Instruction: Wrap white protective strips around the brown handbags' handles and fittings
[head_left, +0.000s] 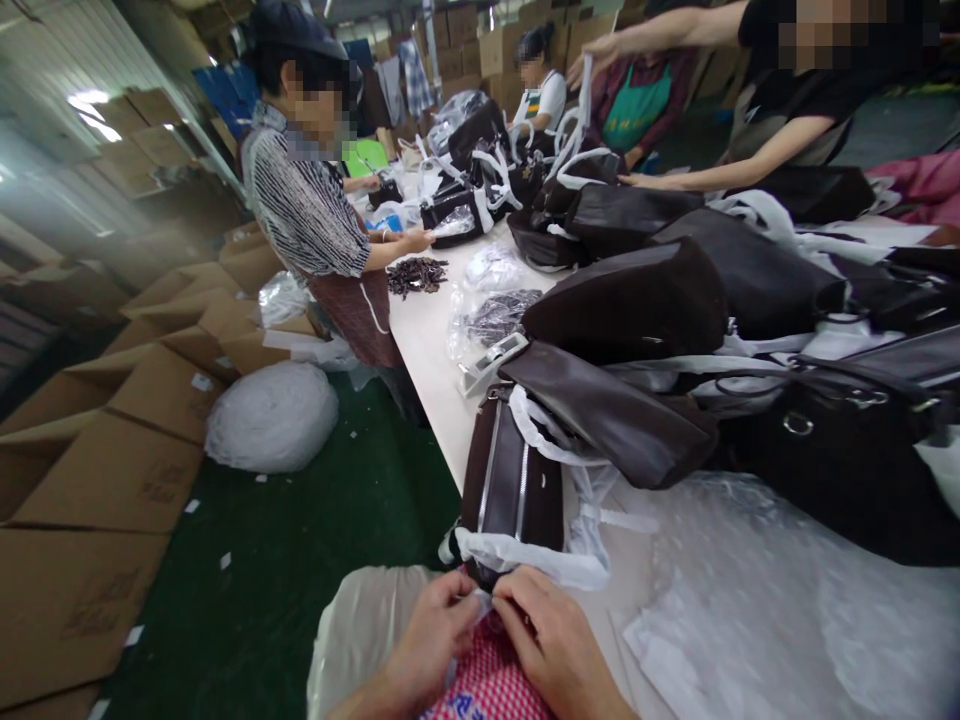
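A dark brown handbag [514,480] with two silver zips lies at the near edge of the table, its strap wrapped in white material [540,560]. At its near end my left hand [431,640] is closed in a pinch on a small piece of white wrapping [484,603]. From the other side my right hand [551,640] pinches the same wrapping, with fingertips almost meeting those of the left. Red-and-white checked cloth [495,672] shows below and between the hands. What lies under the fingertips is partly hidden.
More dark bags [630,300] are heaped on the right of the white table [420,345]. Clear plastic sheeting [772,590] covers the near right. Cardboard boxes [97,450] and a white plastic roll [274,415] stand on the left floor. A co-worker [307,200] stands at the table's left.
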